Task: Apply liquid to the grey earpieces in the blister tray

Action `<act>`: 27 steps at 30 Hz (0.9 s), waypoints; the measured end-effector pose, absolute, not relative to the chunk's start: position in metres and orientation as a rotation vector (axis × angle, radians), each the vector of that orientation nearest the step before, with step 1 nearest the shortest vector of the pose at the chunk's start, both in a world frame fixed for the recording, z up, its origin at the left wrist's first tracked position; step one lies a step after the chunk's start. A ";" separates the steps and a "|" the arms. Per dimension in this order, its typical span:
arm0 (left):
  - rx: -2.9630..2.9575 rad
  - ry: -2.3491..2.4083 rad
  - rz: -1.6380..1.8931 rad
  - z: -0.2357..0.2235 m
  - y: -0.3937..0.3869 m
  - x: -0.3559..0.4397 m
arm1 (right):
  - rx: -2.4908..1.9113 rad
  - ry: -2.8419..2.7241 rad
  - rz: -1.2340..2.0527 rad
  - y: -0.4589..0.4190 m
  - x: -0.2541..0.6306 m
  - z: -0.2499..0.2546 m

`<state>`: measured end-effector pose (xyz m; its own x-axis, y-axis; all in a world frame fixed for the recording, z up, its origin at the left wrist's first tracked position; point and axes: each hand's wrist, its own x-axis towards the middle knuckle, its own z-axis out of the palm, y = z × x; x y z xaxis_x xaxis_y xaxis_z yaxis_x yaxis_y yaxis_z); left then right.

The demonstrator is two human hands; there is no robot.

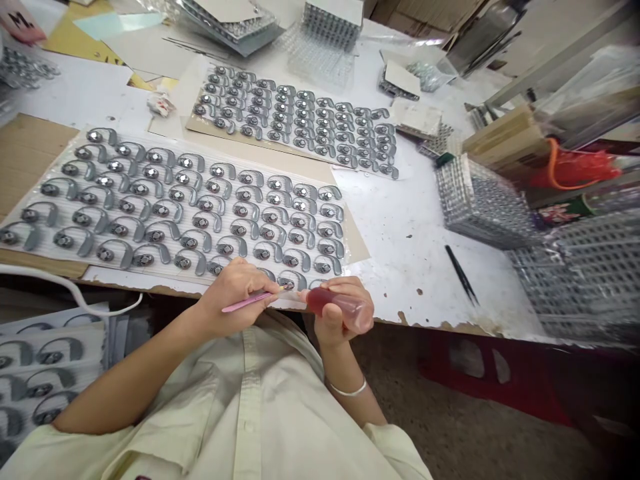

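Note:
My left hand is closed around a thin pink stick whose tip points right, toward a grey ear-hook part at the near edge of the sheet. My right hand grips a small squeeze bottle of red liquid, its nozzle aimed left at the same part. Both hands hover at the table's front edge over a cardboard sheet covered with rows of several grey ear-hook parts.
A second sheet of the same parts lies farther back. Black tweezers rest on the white table to the right. Stacked clear blister trays stand at right, more at the back. A white cable crosses the left edge.

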<state>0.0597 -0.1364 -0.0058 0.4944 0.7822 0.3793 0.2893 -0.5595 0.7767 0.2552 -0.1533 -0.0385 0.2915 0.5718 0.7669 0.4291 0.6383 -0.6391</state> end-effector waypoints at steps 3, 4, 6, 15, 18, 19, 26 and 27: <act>2.094 0.885 0.936 -0.005 -0.135 0.059 | -0.933 -1.340 0.098 -0.153 0.255 -0.039; 2.089 0.889 0.919 -0.005 -0.135 0.059 | -0.935 -1.344 0.096 -0.153 0.255 -0.039; 2.071 0.899 0.886 -0.004 -0.134 0.058 | -0.942 -1.345 0.093 -0.153 0.255 -0.039; 2.032 0.913 0.852 0.005 -0.127 0.059 | -0.913 -1.367 0.123 -0.154 0.255 -0.038; 2.037 0.923 0.847 0.006 -0.124 0.059 | -0.898 -1.371 0.116 -0.153 0.254 -0.038; 2.040 0.927 0.843 0.006 -0.124 0.059 | -0.892 -1.373 0.116 -0.153 0.254 -0.038; 2.045 0.938 0.830 0.005 -0.123 0.059 | -0.919 -1.407 0.113 -0.154 0.255 -0.037; 2.043 0.937 0.831 0.005 -0.123 0.059 | -0.918 -1.408 0.110 -0.154 0.256 -0.037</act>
